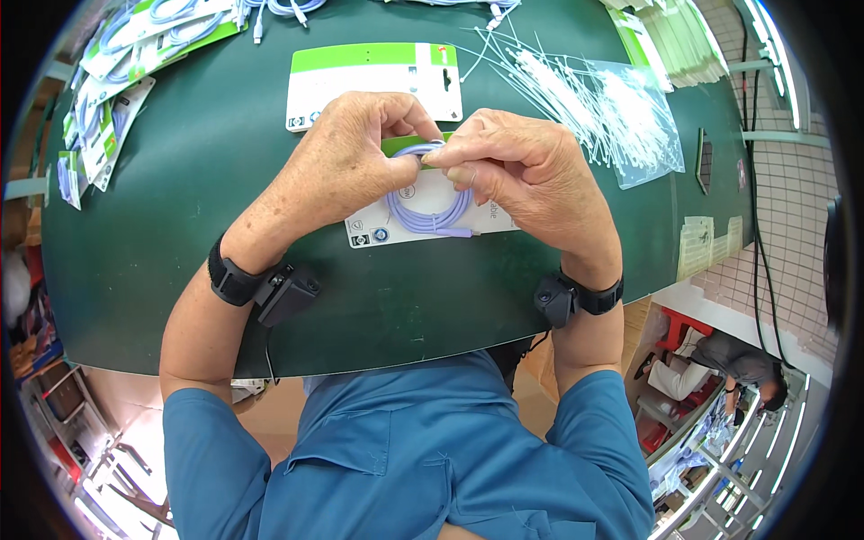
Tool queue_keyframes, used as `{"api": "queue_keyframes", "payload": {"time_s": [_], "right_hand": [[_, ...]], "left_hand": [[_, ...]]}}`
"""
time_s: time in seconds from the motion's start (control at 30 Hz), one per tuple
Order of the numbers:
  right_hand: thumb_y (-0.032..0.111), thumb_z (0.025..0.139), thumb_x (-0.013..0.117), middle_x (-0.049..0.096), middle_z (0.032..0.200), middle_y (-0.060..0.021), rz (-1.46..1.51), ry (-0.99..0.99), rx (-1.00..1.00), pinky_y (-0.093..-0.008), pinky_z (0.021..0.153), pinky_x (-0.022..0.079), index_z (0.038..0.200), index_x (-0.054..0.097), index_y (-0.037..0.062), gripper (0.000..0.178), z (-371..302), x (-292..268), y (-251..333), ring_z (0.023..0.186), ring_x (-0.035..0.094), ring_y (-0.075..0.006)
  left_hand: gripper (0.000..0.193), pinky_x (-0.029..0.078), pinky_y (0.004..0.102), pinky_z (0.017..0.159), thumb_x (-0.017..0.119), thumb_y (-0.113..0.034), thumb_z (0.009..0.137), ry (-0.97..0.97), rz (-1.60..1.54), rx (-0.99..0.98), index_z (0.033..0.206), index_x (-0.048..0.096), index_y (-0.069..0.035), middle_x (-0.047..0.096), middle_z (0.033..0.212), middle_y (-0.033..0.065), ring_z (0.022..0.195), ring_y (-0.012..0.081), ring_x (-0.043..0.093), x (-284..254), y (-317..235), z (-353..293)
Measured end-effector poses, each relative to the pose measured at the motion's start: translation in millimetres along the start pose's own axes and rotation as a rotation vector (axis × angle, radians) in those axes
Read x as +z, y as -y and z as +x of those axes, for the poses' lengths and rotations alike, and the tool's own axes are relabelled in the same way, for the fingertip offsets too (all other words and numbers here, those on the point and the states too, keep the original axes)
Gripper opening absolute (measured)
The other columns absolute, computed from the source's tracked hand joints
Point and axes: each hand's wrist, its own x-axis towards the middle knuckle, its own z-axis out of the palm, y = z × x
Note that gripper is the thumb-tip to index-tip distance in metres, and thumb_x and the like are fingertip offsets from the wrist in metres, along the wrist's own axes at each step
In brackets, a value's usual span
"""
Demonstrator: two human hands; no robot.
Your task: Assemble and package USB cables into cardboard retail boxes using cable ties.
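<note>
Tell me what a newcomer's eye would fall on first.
Probably the lavender cable, coiled over a green-and-white card at the centre, with the left hand and right hand close together at its top. Next, likely the white zip ties spread at upper right. The carded cables heaped at upper left would also stand out.

Bare forearms [200, 324] angle inward; the bare, curled left hand [353, 135] sits close beside the bare, pinching right hand [524, 171].
</note>
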Motion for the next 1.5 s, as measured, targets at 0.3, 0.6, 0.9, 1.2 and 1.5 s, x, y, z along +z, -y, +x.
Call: {"api": "queue_keyframes", "payload": {"time_s": [0.3, 0.6, 0.9, 1.2, 1.5], "right_hand": [[-0.008, 0.078, 0.079, 0.070, 0.085, -0.0067, -0.331, -0.310, -0.300, -0.0283, 0.063, 0.051, 0.097, 0.078, 0.0067, 0.024, 2.5, 14.5, 7.7, 0.072, 0.066, -0.0183], [-0.011, 0.074, 0.082, 0.070, 0.086, -0.0076, -0.455, -0.410, -0.571, -0.0306, 0.058, 0.046, 0.089, 0.069, 0.0088, 0.028, 3.7, 22.6, 6.0, 0.070, 0.063, -0.0201], [-0.010, 0.072, 0.083, 0.071, 0.088, -0.0064, -0.514, -0.392, -0.601, -0.0315, 0.057, 0.046, 0.085, 0.066, 0.0095, 0.029, 4.2, 25.4, 1.2, 0.069, 0.061, -0.0213], [-0.010, 0.071, 0.084, 0.070, 0.088, -0.0057, -0.516, -0.381, -0.590, -0.0307, 0.057, 0.047, 0.084, 0.065, 0.0091, 0.029, 4.3, 27.2, 1.7, 0.068, 0.060, -0.0208], [-0.010, 0.070, 0.083, 0.069, 0.087, -0.0049, -0.523, -0.362, -0.577, -0.0306, 0.056, 0.047, 0.083, 0.065, 0.0082, 0.028, 6.9, 27.8, -1.3, 0.069, 0.060, -0.0206]], "left_hand": [[0.024, 0.056, 0.0311, 0.081, 0.061, 0.001, 0.075, -0.026, -0.049, 0.054, 0.095, 0.073, 0.005, 0.074, 0.088, 0.0120, 0.084, 0.0171, 0.069, -11.4, -12.0, -3.9], [0.027, 0.056, 0.0280, 0.093, 0.059, 0.006, 0.076, -0.009, -0.026, 0.025, 0.099, 0.073, 0.006, 0.075, 0.095, 0.0064, 0.092, 0.0097, 0.067, -24.1, -29.7, -6.6], [0.028, 0.057, 0.0282, 0.091, 0.060, 0.005, 0.075, -0.025, 0.015, 0.021, 0.100, 0.074, 0.006, 0.075, 0.096, 0.0076, 0.092, 0.0105, 0.068, -24.1, -28.6, -6.9], [0.023, 0.057, 0.0313, 0.078, 0.062, 0.001, 0.075, -0.073, -0.044, 0.048, 0.095, 0.074, 0.004, 0.074, 0.088, 0.0121, 0.084, 0.0173, 0.069, -19.4, -24.7, -8.0], [0.023, 0.056, 0.0308, 0.076, 0.063, 0.001, 0.075, -0.091, -0.021, 0.074, 0.095, 0.074, 0.004, 0.074, 0.087, 0.0119, 0.083, 0.0166, 0.069, -17.9, -21.6, -7.8]]}}
